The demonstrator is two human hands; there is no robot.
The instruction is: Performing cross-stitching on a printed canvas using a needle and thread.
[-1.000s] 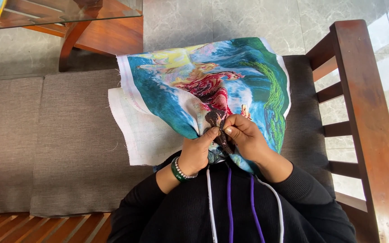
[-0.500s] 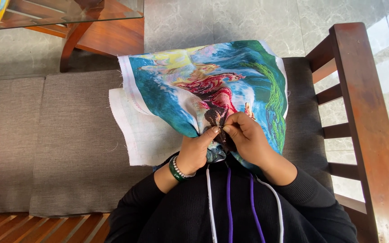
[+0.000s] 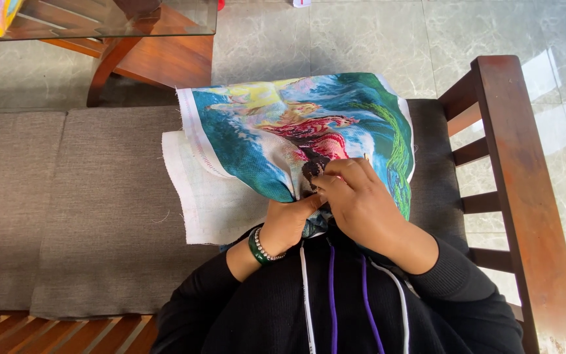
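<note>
A colourful embroidered canvas (image 3: pixel 276 131), mostly blue and green with a red figure, lies draped over my lap with its white edges showing at the left. My left hand (image 3: pixel 287 223), with a green bangle and bead bracelet at the wrist, grips the bunched lower part of the canvas from below. My right hand (image 3: pixel 355 196) rests on top, fingertips pinched at a dark stitched patch (image 3: pixel 312 172), probably on a needle too small to make out. Both sleeves are black.
I sit on a grey cushioned sofa (image 3: pixel 86 203) with a dark wooden armrest (image 3: pixel 519 196) at the right. A glass-topped wooden table (image 3: pixel 132 33) stands ahead at upper left on a tiled floor (image 3: pixel 427 33). White and purple cords (image 3: pixel 332 295) hang down my chest.
My right hand has shifted slightly over the dark patch and the canvas has been pulled a little; the hands stay together at the same spot.
</note>
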